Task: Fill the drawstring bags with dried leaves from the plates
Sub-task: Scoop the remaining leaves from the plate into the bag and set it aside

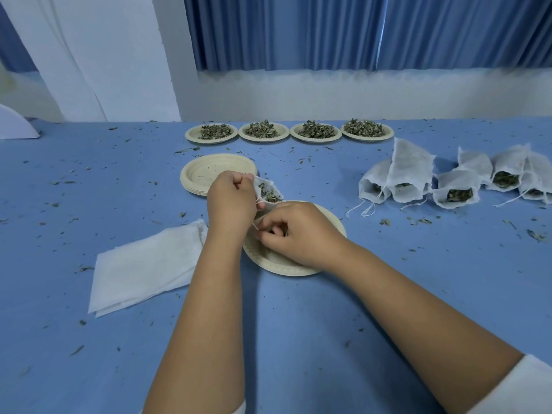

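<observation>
Blue cloth-covered surface (298, 324) was scattered with leaf crumbs.

Nearest, left of the forearms: a stack of flat, unfilled white mesh bags (143, 270).

The right grip (295, 231) lay over a round beige paper plate (286, 268). Its fingers were curled, with thumb and forefinger pinching the lower edge of a small white drawstring bag (276, 188). Whether it pinched cloth or cord could not be told.

Just beyond, the left grip (231, 201), fingers curled, pinched the bag's rim and held it above the plate's far-left edge. The mouth gaped to the right, with dried green-brown leaves (268, 195) visible inside. The bag sat between the two grips, touching both.

Behind the left grip: a stack of empty beige plates (209, 168).

Far right: a cluster of filled white bags (448, 186) lay on their sides, mouths toward the camera, cords trailing.

Farthest: a row of four beige plates heaped with leaves (316, 140) stood side by side near the surface's back edge. A blue pleated curtain (328, 31) hung beyond.
</observation>
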`<state>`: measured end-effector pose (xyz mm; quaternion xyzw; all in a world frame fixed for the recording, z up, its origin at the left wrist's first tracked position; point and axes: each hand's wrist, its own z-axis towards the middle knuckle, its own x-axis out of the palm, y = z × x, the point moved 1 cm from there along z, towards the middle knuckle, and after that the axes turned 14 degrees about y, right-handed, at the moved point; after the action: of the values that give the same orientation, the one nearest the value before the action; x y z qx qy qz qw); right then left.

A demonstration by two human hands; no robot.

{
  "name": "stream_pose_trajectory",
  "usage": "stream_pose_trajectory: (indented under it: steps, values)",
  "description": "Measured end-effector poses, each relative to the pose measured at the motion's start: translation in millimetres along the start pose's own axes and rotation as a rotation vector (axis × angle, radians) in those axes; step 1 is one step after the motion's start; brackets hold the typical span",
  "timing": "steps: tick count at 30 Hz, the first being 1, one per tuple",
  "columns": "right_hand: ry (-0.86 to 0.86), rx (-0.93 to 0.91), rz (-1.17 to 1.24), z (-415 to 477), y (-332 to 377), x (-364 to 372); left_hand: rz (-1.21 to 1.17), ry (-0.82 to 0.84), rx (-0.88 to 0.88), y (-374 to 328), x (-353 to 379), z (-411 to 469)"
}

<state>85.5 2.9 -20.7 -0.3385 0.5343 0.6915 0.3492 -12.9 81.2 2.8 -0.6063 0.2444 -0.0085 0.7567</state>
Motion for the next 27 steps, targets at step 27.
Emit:
stream_pose_trajectory:
  steps: [27]
  values:
    - [0.138,0.235,-0.081,-2.9,-18.0,0.7,0.166,0.118,0.096,3.0,-10.7,0.8]
